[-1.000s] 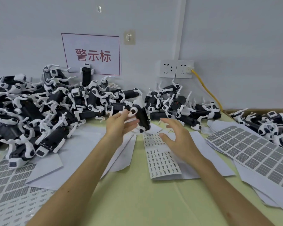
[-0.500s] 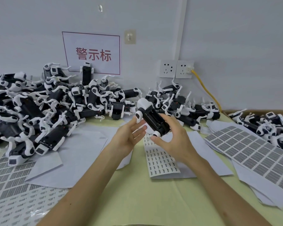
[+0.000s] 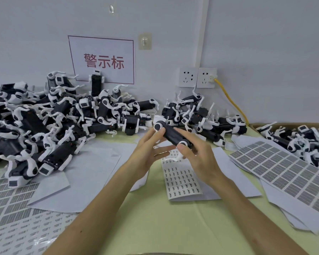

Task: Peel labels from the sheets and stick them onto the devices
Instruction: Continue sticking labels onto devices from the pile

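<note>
A black device with white ends (image 3: 170,134) is held above the table's middle, tilted down to the right. My right hand (image 3: 199,157) grips its lower end between a finger laid along the top and the thumb below. My left hand (image 3: 147,151) is beside it with straight fingers spread under the device, its thumb tip touching the upper white cap. Below the hands lies a sheet of small labels (image 3: 182,181) on white paper. A sheet of larger grey labels (image 3: 284,172) lies to the right.
A big heap of the same devices (image 3: 44,126) fills the left, a smaller heap (image 3: 201,115) sits behind the hands, and more lie in a cardboard box (image 3: 302,140) at right. Label sheets (image 3: 11,208) cover the near left. A yellow cable (image 3: 230,100) runs from the wall sockets.
The device passed from my left hand's grip into my right hand and tilted over. My left hand's fingers straightened beneath it. Both hands came closer together.
</note>
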The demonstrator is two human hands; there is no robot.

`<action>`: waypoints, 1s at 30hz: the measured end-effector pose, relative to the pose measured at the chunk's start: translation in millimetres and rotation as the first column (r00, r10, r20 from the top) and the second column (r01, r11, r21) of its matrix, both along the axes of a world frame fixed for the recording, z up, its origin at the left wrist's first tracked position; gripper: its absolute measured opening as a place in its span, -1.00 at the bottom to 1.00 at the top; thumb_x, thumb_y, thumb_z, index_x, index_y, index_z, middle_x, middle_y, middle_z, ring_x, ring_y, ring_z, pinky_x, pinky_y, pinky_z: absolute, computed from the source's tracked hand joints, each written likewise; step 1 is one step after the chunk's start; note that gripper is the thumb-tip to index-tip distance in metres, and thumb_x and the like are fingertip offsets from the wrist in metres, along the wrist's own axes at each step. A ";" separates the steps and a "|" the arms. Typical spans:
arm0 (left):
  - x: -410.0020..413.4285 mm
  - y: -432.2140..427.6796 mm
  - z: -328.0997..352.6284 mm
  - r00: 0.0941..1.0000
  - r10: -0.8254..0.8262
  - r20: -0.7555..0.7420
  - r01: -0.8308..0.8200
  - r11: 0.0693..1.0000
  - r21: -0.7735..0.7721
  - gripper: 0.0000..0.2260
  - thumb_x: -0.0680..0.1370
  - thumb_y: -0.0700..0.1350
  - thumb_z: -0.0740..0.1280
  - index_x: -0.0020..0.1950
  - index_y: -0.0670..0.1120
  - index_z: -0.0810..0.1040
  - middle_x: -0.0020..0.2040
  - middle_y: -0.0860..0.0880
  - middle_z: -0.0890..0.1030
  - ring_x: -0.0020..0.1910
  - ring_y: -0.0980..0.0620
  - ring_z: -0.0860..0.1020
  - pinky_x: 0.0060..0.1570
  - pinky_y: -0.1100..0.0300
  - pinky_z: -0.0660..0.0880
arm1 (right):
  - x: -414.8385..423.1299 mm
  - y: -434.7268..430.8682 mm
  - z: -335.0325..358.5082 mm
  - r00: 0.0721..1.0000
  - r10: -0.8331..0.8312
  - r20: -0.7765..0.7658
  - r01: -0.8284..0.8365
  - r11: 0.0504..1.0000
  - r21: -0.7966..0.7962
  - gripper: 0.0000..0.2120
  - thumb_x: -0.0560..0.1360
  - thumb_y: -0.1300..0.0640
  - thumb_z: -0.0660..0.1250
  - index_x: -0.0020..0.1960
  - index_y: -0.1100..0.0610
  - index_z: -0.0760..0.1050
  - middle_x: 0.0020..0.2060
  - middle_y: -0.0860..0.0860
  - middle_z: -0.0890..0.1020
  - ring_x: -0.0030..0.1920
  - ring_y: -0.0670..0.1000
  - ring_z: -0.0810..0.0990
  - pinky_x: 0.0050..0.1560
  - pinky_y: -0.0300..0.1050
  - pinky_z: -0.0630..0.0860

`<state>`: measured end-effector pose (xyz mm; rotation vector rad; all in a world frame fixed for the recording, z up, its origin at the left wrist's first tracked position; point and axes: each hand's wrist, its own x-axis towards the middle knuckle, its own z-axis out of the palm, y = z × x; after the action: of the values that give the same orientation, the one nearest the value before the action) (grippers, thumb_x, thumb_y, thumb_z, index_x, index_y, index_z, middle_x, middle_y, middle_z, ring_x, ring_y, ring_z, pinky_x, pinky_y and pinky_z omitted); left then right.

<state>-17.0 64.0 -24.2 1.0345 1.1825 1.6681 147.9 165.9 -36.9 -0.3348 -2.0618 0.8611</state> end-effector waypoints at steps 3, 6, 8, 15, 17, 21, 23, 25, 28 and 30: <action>-1.3 -4.2 1.5 0.998 -0.019 0.057 0.017 0.999 0.040 -0.65 0.64 0.10 0.39 0.39 0.00 0.56 0.27 -0.12 0.67 0.18 -0.23 0.69 0.30 -0.07 0.58 | 0.5 -0.6 1.4 0.998 0.044 0.044 -0.045 0.999 0.027 -0.52 0.60 -0.12 0.27 0.52 -0.20 0.39 0.33 -0.24 0.56 0.38 -0.08 0.51 0.26 -0.14 0.46; 3.2 -5.2 2.7 0.999 -0.034 0.019 0.034 0.999 0.030 -0.59 0.61 0.08 0.42 0.43 0.02 0.54 0.22 -0.14 0.69 0.13 -0.27 0.70 0.22 -0.03 0.61 | 0.9 -1.1 3.0 0.992 0.116 0.055 -0.119 0.992 0.052 -0.43 0.55 0.06 0.28 0.56 -0.09 0.36 0.44 -0.22 0.46 0.50 -0.08 0.38 0.41 -0.27 0.33; 5.9 -5.3 2.7 0.999 -0.047 0.023 0.047 0.999 0.025 -0.59 0.61 0.06 0.42 0.44 0.01 0.53 0.23 -0.17 0.69 0.13 -0.29 0.69 0.24 -0.05 0.61 | -0.4 -2.9 4.4 0.986 0.160 0.056 -0.161 0.987 0.024 -0.39 0.52 0.18 0.27 0.56 -0.08 0.36 0.47 -0.24 0.45 0.51 -0.11 0.36 0.43 -0.29 0.31; -6.2 -1.2 -1.1 0.964 0.055 0.258 -0.082 0.992 0.095 -0.39 0.62 -0.14 0.42 0.63 -0.10 0.27 0.44 -0.22 0.54 0.22 -0.32 0.66 0.40 -0.09 0.50 | -0.5 -1.1 4.9 0.995 -0.085 -0.059 0.089 0.994 0.070 -0.69 0.61 0.16 0.40 0.34 -0.01 0.61 0.25 -0.29 0.61 0.33 -0.32 0.51 0.31 -0.43 0.39; -8.1 0.7 -2.8 0.946 0.094 0.309 -0.133 0.985 0.107 -0.32 0.60 -0.20 0.44 0.65 -0.10 0.21 0.43 -0.20 0.56 0.22 -0.33 0.66 0.42 -0.10 0.48 | 0.1 2.4 4.7 0.978 -0.187 -0.088 0.194 0.978 0.073 -0.74 0.60 0.21 0.39 0.25 0.02 0.67 0.16 -0.26 0.67 0.24 -0.33 0.57 0.24 -0.43 0.44; -13.4 1.4 -4.7 0.916 0.185 0.357 -0.238 0.965 0.111 -0.31 0.56 -0.26 0.47 0.60 -0.01 0.22 0.31 -0.18 0.62 0.20 -0.23 0.69 0.46 -0.03 0.43 | 2.5 10.2 4.7 0.920 -0.389 0.050 0.391 0.920 -0.035 -0.82 0.58 0.17 0.37 0.05 -0.07 0.68 -0.15 -0.19 0.70 -0.13 -0.18 0.64 -0.08 -0.25 0.57; -18.2 2.0 -6.8 0.901 0.238 0.362 -0.288 0.953 0.092 -0.37 0.56 -0.27 0.47 0.49 0.09 0.26 0.14 -0.07 0.70 0.19 -0.18 0.70 0.38 0.04 0.48 | 3.6 13.5 1.4 0.872 -0.402 0.279 0.441 0.893 -0.093 -0.88 0.58 0.04 0.36 0.06 -0.08 0.66 -0.22 -0.05 0.69 -0.21 -0.05 0.64 -0.07 -0.02 0.63; -20.9 2.9 -11.0 0.883 0.283 0.374 -0.330 0.942 0.065 -0.37 0.55 -0.30 0.48 0.42 0.17 0.26 0.05 -0.07 0.70 0.22 -0.17 0.68 0.27 0.08 0.54 | 3.0 13.3 -3.4 0.829 -0.377 0.413 0.458 0.881 -0.115 -0.84 0.56 -0.08 0.37 0.08 -0.08 0.64 -0.20 0.03 0.70 -0.24 0.06 0.64 -0.03 0.07 0.66; -19.7 6.9 -17.8 0.864 0.337 0.374 -0.372 0.928 0.022 -0.34 0.53 -0.34 0.48 0.46 0.12 0.27 0.17 -0.20 0.63 0.21 -0.14 0.69 0.08 0.17 0.61 | 0.2 8.0 -3.8 0.810 -0.369 0.456 0.466 0.877 -0.118 -0.77 0.51 -0.16 0.43 0.10 -0.09 0.61 -0.17 0.00 0.70 -0.21 0.06 0.68 0.01 0.01 0.64; -20.1 9.3 -20.3 0.843 0.364 0.395 -0.397 0.918 0.003 -0.33 0.53 -0.34 0.49 0.47 0.10 0.28 0.17 -0.20 0.62 0.14 -0.09 0.68 0.06 0.16 0.63 | -0.8 7.0 -1.6 0.830 -0.340 0.443 0.443 0.884 -0.151 -0.71 0.47 -0.09 0.52 0.15 -0.08 0.59 -0.13 -0.04 0.68 -0.15 0.02 0.69 0.03 -0.02 0.60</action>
<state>-37.1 73.3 -44.5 0.4894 1.1012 2.1326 147.1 172.9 -38.4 -1.1257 -2.1359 0.8383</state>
